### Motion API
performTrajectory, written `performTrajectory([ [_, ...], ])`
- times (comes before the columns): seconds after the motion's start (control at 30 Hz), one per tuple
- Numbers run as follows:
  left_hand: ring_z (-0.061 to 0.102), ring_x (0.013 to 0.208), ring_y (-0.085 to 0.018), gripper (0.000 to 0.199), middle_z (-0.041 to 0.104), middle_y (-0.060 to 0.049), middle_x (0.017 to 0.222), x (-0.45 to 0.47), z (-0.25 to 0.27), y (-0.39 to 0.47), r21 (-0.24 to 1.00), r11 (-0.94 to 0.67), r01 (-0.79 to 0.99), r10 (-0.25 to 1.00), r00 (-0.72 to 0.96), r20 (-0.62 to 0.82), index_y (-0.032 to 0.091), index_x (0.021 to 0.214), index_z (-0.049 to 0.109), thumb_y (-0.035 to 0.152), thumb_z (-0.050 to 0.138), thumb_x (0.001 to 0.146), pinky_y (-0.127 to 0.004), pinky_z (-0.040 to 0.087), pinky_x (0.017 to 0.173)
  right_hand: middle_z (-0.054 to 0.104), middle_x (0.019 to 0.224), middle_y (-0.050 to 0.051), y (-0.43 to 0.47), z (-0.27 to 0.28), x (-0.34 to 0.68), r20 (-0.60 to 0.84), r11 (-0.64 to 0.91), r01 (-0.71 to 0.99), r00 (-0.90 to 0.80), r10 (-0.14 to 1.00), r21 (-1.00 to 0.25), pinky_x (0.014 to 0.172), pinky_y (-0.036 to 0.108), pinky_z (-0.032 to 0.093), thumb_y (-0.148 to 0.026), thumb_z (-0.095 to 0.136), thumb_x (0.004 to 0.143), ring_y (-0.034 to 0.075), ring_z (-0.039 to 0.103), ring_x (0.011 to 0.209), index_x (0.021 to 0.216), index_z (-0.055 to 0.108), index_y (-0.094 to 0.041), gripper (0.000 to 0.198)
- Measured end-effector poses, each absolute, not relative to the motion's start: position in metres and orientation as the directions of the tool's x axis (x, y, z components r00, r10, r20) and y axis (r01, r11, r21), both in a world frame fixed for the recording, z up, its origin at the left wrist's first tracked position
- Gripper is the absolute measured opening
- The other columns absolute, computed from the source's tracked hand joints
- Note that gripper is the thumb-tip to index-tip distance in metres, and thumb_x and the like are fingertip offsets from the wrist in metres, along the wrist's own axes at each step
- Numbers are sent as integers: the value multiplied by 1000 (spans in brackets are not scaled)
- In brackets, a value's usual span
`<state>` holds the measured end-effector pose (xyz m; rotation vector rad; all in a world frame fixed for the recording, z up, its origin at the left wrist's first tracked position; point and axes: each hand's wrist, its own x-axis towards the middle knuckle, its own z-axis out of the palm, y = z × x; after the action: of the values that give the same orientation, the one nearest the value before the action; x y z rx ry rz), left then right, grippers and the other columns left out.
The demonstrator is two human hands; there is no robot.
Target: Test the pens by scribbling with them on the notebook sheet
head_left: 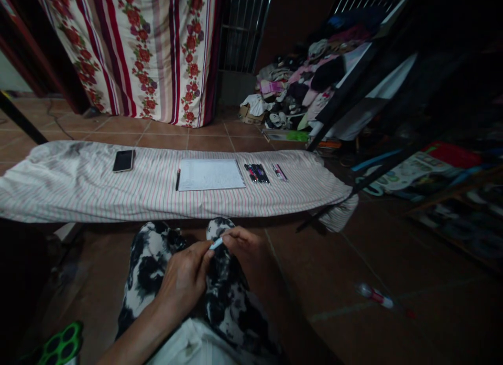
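Above my lap, a small pale-blue stick-like object (216,243) is pinched between both hands; its exact kind is too small to make out. My left hand (188,268) is closed on its lower end, thumb and fingers together. At the upper end, the fingertips of my right hand (244,250) close on it. Beyond my knees, a spiral notebook (212,174) with faint marks lies open on the striped cloth. One dark pen (178,180) rests along its left edge. To its right lie a row of several pens (257,174) and a few slim pinkish pens (280,172).
A phone (123,161) lies on the left part of the cloth-covered surface (153,197). On the tiled floor at right is a plastic bottle (374,295). A green object (63,344) sits at lower left. Behind are a floral curtain (133,56) and a clothes heap (298,82).
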<state>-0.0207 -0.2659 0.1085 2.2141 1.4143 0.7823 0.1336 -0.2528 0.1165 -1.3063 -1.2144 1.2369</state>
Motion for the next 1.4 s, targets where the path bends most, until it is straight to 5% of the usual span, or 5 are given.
performTrajectory([
  [0.3, 68, 81, -21, 36, 71, -7, 92, -39, 98, -270, 433, -324, 841, 945, 306, 112, 18, 101, 62, 31, 30, 89, -28, 52, 67, 53, 58, -1, -259, 72, 99, -92, -88, -40, 87, 992, -995, 54, 24, 39, -39, 57, 74, 12, 48, 55, 72, 63, -19, 21],
  [0.7, 69, 73, -22, 40, 72, -8, 85, -47, 90, -263, 261, -235, 936, 966, 255, -43, 16, 103, 63, 34, 31, 86, -25, 50, 60, 53, 63, -1, -253, 46, 79, -305, -272, -331, 50, 951, -904, 53, 25, 40, -44, 61, 68, 12, 47, 56, 74, 61, -18, 26],
  [0.93, 68, 77, -22, 39, 71, -9, 90, -31, 90, -259, 329, -256, 909, 961, 277, -17, 16, 106, 61, 33, 32, 86, -27, 50, 62, 51, 57, -3, -248, 43, 95, -339, -281, -395, 84, 937, -874, 51, 21, 37, -40, 65, 66, 9, 43, 53, 69, 62, -16, 25],
  [1.23, 59, 55, -15, 38, 62, 0, 60, -16, 105, -241, 672, -174, 719, 955, 291, -64, 17, 91, 62, 35, 29, 90, -23, 42, 51, 58, 64, -1, -230, 72, 122, -128, -108, -303, 46, 991, -947, 57, 22, 38, -33, 63, 70, 10, 47, 58, 76, 68, -18, 17],
  [1.4, 64, 71, -17, 36, 69, -4, 77, -15, 106, -228, 688, -201, 698, 965, 263, 14, 16, 98, 63, 33, 32, 89, -25, 47, 63, 59, 67, 0, -212, 79, 126, -155, -170, -380, -70, 985, -909, 56, 21, 40, -37, 67, 68, 9, 50, 60, 79, 68, -16, 24],
])
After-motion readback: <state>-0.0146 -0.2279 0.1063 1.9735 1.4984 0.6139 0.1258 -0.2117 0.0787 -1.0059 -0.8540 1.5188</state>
